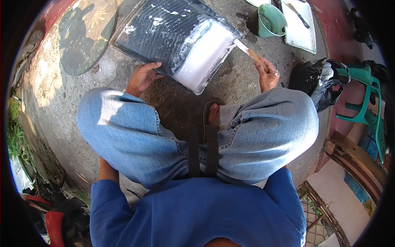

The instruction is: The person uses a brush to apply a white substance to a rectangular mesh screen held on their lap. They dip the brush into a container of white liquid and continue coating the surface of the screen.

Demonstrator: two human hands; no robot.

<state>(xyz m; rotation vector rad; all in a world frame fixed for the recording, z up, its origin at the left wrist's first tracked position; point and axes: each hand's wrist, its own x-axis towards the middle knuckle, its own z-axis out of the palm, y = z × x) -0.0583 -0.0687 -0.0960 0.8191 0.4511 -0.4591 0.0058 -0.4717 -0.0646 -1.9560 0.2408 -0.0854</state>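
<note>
A black ribbed paint tray [164, 39] lies aslant on the concrete before me. White paint [207, 47] fills its near right end, and white smears mark the ribs. My left hand [144, 77] grips the tray's near left edge, thumb along the rim and some fingers hidden. Closed around a wooden handle, my right hand [268, 74] holds a narrow tool [254, 56] at the tray's right corner. Its far end is white with paint, and I cannot tell whether it is a brush or a scraper. White specks show on the right hand.
A green bucket [271, 21] and a white tray [305, 35] with a dark-bladed tool [297, 15] stand far right. A black plastic bag [314, 80] sits beside a green plastic chair [364, 92]. A dark round patch [86, 37] marks the floor at far left. A sandalled foot [213, 113] rests between my knees.
</note>
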